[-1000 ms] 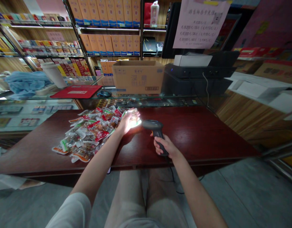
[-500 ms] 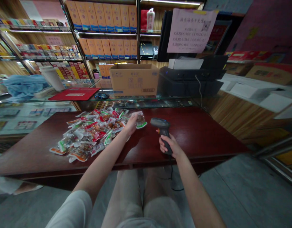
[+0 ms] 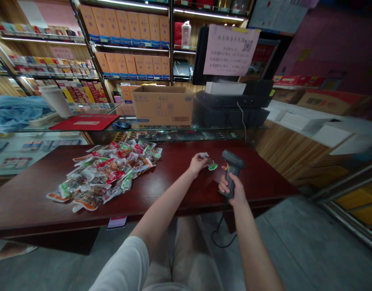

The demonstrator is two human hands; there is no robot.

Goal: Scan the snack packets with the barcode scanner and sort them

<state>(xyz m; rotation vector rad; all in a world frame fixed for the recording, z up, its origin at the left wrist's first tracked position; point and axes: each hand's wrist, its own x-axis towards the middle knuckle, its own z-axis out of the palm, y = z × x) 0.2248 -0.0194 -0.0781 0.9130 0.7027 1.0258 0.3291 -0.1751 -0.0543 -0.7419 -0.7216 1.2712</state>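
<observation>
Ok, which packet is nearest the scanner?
The green-edged packet in the left hand, close to the scanner; the others lie in the pile, further left.

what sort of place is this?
Probably a shop: a handheld scanner in the right hand, a pile of plastic packets on the table, and rows of orange boxes shelved behind.

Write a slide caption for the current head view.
Left hand holds a green-edged packet, right hand a handheld scanner, with a heap of packets at left on the red-brown table.
</observation>
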